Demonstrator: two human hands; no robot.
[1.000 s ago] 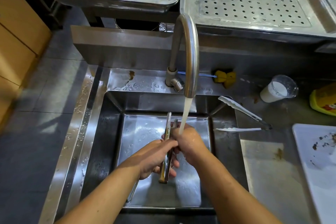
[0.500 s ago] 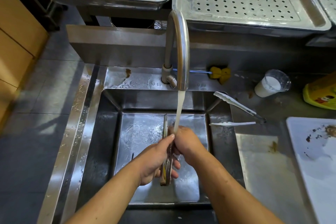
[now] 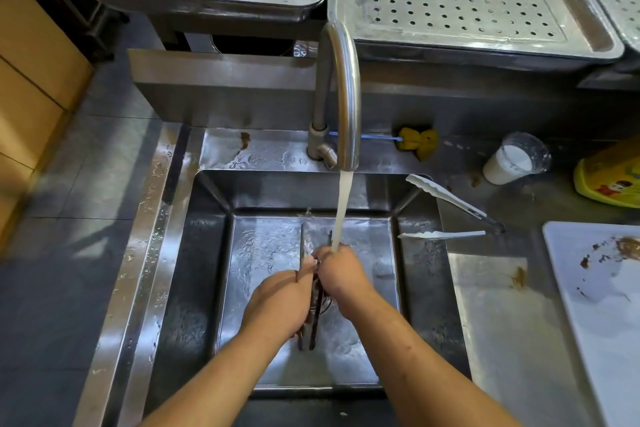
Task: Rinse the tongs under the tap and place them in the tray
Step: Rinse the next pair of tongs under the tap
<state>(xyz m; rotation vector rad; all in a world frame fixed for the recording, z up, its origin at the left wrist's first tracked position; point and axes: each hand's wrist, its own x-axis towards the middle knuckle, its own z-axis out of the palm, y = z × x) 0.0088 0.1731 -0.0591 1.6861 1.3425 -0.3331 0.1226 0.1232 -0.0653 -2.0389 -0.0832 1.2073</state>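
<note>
1. The tongs were held over the middle of the sink, lengthwise away from the person, their two thin arms side by side and a little apart.
2. The left hand was wrapped around the tongs from the left, fingers curled shut on the lower half; the near end of the tongs stuck out below this hand.
3. The right hand pressed against the tongs from the right, fingers closed on the upper part, its thumb side touching the left hand's fingertips.
4. The far tips of the tongs rose just past both hands, pointing toward the back wall of the sink.
5. The tap arched over the sink and ran a white stream of water that landed on the top of the right hand, right beside the tongs' far end.
6. A second pair of tongs, white with a dark hinge, lay spread wide on the counter at the sink's right rim, well apart from the hands.
7. Behind the tap sat a perforated metal tray, with another perforated tray to its left, both well apart from the hands.
8. On the counter to the right stood a tipped plastic cup and, nearer, a stained white board.
</note>
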